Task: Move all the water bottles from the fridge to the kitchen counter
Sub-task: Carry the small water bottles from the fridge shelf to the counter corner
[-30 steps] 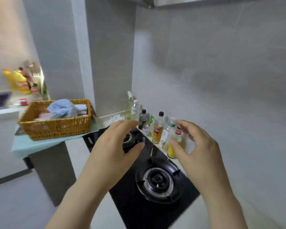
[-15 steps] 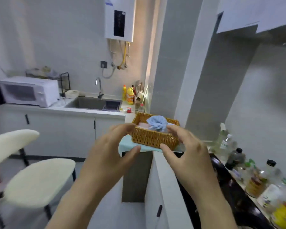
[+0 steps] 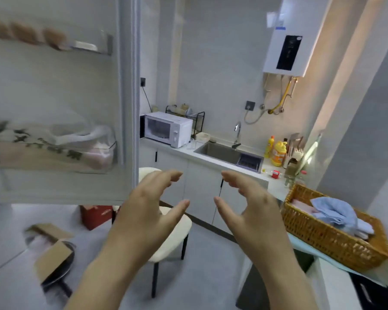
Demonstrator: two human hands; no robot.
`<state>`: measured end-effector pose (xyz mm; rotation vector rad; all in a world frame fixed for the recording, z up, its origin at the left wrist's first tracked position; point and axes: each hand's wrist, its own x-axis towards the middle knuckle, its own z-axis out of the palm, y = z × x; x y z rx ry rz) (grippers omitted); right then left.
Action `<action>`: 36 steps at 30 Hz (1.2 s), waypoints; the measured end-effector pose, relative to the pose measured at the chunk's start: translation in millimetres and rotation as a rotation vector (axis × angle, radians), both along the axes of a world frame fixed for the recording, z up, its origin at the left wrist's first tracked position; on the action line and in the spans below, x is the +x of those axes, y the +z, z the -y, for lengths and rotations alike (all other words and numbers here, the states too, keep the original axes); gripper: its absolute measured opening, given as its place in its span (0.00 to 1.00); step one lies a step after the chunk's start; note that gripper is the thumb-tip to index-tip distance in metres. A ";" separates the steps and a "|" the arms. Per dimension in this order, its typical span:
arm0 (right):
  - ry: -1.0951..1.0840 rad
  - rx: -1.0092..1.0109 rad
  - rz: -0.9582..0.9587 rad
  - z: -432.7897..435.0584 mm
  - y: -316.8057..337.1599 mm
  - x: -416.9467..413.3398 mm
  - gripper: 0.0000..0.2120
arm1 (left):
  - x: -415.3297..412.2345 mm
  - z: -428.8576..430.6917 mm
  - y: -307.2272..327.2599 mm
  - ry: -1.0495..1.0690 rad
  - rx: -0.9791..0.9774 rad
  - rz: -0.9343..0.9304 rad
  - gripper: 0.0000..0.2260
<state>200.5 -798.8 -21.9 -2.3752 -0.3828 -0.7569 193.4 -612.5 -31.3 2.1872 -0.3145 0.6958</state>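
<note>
The open fridge door (image 3: 126, 108) fills the upper left, its shelves holding eggs and a white plastic bag (image 3: 76, 139). No water bottle shows in the door. My left hand (image 3: 148, 206) and my right hand (image 3: 249, 209) hover side by side in front of me, palms facing each other, fingers loosely curved and holding nothing. The kitchen counter (image 3: 188, 151) with a steel sink (image 3: 224, 151) runs along the far wall behind my hands.
A white microwave (image 3: 168, 128) stands on the counter's left end; yellow detergent bottles (image 3: 277, 151) stand by the sink. A wicker basket (image 3: 327, 233) with a blue cloth sits at the right. A cream stool (image 3: 177, 229), cardboard box (image 3: 52, 249) and red box (image 3: 96, 215) occupy the floor.
My view has swung left from the stove and condiment bottles to the sink counter and the open fridge door. Both hands stay raised, empty and slightly apart.
</note>
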 end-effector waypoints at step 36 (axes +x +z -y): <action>0.955 0.015 -0.024 -398.0 -4.5 31.4 0.21 | -119.4 -314.5 0.6 0.957 -0.015 -0.021 0.20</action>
